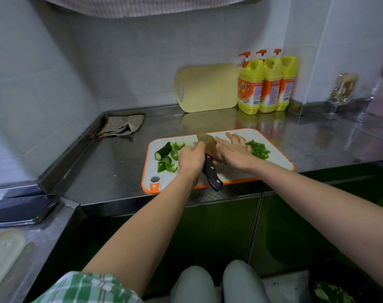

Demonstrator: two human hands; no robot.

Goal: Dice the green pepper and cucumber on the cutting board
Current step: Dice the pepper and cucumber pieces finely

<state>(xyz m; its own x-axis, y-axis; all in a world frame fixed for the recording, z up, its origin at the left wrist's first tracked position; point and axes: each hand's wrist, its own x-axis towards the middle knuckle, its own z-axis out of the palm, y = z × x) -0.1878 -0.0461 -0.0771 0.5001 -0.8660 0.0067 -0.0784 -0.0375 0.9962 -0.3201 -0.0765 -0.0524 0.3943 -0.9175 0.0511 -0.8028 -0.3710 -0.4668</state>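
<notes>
Knife [209,166] is gripped in the curled left hand [191,157]; the straight-fingered right hand [235,149] is laid against its blade, so a slip-cut is risked.

A white cutting board [273,159] with an orange rim lies on the steel worktop [111,162]. Over its middle, the left hand [191,159] grips a knife [210,171] where the black handle meets the blade; the handle points at the board's near edge. The right hand [235,150] lays straight fingers [234,136] against the blade's flat side. On the board's left end sit a cucumber piece [163,150] and green pepper chunks [167,166]; on its right end, a pile of diced pepper [259,149]. Behind the board, a yellow board [208,87] and three detergent bottles [266,84] stand at the wall. A folded cloth [122,125] lies behind the board's left end.
</notes>
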